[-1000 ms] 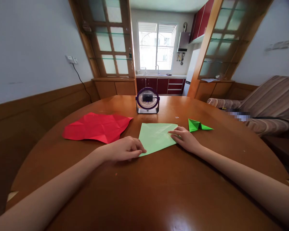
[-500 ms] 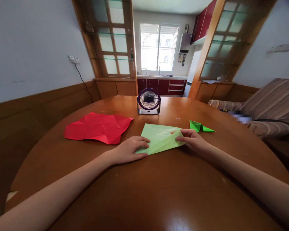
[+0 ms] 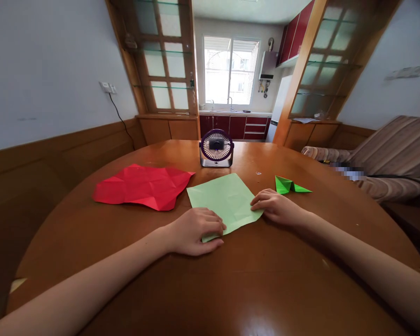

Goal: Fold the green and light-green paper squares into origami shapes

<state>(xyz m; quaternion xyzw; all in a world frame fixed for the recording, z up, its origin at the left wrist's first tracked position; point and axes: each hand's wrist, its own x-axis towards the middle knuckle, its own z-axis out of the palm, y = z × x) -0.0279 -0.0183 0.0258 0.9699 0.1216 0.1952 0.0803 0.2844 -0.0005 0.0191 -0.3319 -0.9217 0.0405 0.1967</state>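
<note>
A light green sheet of paper [image 3: 227, 200] lies turned cornerwise on the wooden table, its surface marked with faint creases. Over its near left corner, my left hand [image 3: 196, 231] is closed, fingers curled together on top and the thumb at the near edge. At the right corner, my right hand [image 3: 278, 207] has its fingers pressed together on the paper; the thumb is mostly hidden beneath them. Just beyond my right hand sits a folded bright green paper piece [image 3: 290, 185]. To the left of the sheet lies a creased red paper [image 3: 143, 186], partly raised along its folds.
A small purple desk fan [image 3: 216, 147] stands on the round wooden table [image 3: 210, 289] beyond the sheet. A tiny white scrap [image 3: 258, 173] lies right of the fan. A striped sofa [image 3: 395, 158] is at the right, past the table edge.
The light green sheet has turned and now lies flatter, its lifted right part down. My left hand has moved slightly nearer to me; my right hand has shifted a little on the right corner.
</note>
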